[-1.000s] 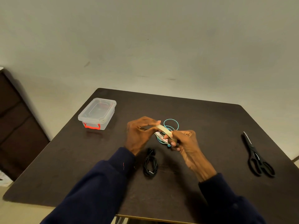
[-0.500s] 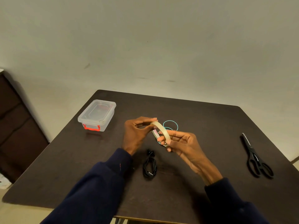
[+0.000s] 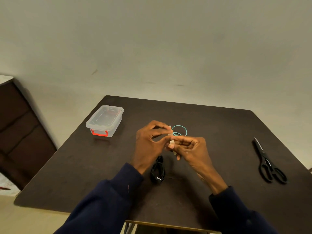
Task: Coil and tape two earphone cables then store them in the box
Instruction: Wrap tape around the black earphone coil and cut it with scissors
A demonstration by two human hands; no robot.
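Both hands meet above the middle of the dark table. My right hand grips a beige roll of tape, mostly hidden by its fingers. My left hand pinches the tape's loose end between thumb and fingers. Just behind the hands lies a teal earphone cable in loose loops on the table. A black earphone cable, coiled into a bundle, lies near my left wrist. The clear plastic box with a lid and red latch stands at the far left.
Black scissors lie shut near the table's right edge. A dark brown cabinet stands left of the table, beyond its edge. A plain wall rises behind the far edge.
The tape roll has turned edge-on and sunk deeper into my right hand. My left fingers have shifted from the roll's rim to pinching its free end.
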